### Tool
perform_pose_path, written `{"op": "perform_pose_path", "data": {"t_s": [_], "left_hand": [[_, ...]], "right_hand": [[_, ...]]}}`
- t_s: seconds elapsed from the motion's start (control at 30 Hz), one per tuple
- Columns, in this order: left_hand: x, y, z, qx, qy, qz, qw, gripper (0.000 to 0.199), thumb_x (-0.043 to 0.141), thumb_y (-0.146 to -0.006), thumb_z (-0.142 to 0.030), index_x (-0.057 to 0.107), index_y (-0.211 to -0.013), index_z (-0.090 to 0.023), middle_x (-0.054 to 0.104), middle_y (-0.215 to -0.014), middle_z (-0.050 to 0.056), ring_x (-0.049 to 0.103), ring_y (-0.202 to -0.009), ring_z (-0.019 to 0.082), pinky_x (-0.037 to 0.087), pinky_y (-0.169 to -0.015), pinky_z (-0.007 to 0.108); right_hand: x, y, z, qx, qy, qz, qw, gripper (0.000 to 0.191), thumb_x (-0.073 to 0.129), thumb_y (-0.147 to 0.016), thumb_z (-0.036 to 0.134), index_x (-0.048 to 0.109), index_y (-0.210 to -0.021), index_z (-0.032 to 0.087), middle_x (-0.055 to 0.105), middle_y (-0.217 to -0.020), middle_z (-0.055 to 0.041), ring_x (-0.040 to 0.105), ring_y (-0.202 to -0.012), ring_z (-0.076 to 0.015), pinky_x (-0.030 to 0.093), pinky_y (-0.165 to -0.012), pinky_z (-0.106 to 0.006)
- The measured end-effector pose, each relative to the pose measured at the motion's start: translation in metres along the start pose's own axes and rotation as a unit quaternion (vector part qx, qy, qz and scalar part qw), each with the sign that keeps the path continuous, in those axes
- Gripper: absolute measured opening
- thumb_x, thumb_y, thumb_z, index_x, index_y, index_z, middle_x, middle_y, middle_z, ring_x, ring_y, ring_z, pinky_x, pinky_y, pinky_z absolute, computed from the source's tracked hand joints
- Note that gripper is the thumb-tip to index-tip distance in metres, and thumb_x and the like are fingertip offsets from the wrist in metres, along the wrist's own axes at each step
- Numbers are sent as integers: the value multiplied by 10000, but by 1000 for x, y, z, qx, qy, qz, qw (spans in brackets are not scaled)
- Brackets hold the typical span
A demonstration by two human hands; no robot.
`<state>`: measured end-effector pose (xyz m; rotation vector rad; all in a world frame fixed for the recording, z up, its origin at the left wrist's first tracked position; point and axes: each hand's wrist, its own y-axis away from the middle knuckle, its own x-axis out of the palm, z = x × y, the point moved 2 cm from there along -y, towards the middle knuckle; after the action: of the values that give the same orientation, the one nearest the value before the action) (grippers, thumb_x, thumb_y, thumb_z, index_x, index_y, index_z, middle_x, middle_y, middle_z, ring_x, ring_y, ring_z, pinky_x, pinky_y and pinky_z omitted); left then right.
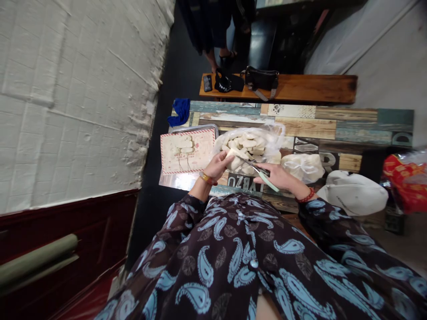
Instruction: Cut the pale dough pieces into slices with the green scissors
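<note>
My left hand [217, 167] pinches a pale, cream-coloured piece [236, 154] at the front edge of an open clear plastic bag [274, 135]. Scissors with light green handles [267, 181] are gripped in my right hand [275, 176]. Their blades point left and reach the held piece. Many similar pale pieces [248, 140] fill the bag. To the left, two pale pieces [186, 146] lie on a printed sheet [170, 153] with a red striped border, which rests over a metal tray [216, 129]. A knotted bag of pale contents [302, 166] sits right of my right hand.
A blue cloth [180, 111] lies at the table's far left corner. On the right are a white cap [355, 193] and a red package [405, 182]. Behind the patterned table [310, 126], a wooden bench [313, 86] holds a phone, a black cap and a bag. A person's legs [211, 58] show beyond.
</note>
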<state>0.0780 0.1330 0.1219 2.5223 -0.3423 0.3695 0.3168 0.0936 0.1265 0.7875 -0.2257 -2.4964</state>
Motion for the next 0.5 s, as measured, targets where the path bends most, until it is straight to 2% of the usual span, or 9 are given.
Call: {"op": "perform_pose_path", "data": {"t_s": [0.1, 0.27, 0.4, 0.5], "left_hand": [[1, 0, 2, -1, -25, 2, 1000, 545, 836, -658, -510, 661, -998, -121, 688, -911, 35, 617, -814, 131, 476, -763, 247], [6, -1, 2, 15, -63, 9, 998, 499, 816, -689, -500, 674, -967, -111, 681, -856, 22, 594, -761, 114, 455, -715, 229], [6, -2, 2, 19, -67, 7, 998, 494, 818, -688, -489, 693, -979, -110, 692, -853, 25, 601, -767, 122, 458, -730, 239], [5, -5, 2, 14, -62, 7, 998, 502, 831, -665, -496, 711, -961, -108, 703, -849, 34, 606, -767, 130, 459, -732, 246]], "right_hand": [[0, -4, 3, 7, 9, 32, 999, 680, 788, -741, 452, 631, -1338, 166, 717, -1219, -136, 679, -1101, -322, 541, -953, -421], [0, -13, 9, 25, 13, 52, 998, 669, 783, -750, 417, 621, -1340, 146, 725, -1178, -132, 687, -1044, -305, 549, -915, -410], [1, -16, 9, 27, 4, 49, 998, 624, 793, -746, 410, 656, -1304, 166, 758, -1101, -112, 710, -961, -292, 560, -875, -413], [2, -15, 7, 20, -16, 33, 999, 532, 778, -765, 383, 700, -1251, 181, 769, -1102, -94, 720, -972, -297, 563, -876, -408]]}}
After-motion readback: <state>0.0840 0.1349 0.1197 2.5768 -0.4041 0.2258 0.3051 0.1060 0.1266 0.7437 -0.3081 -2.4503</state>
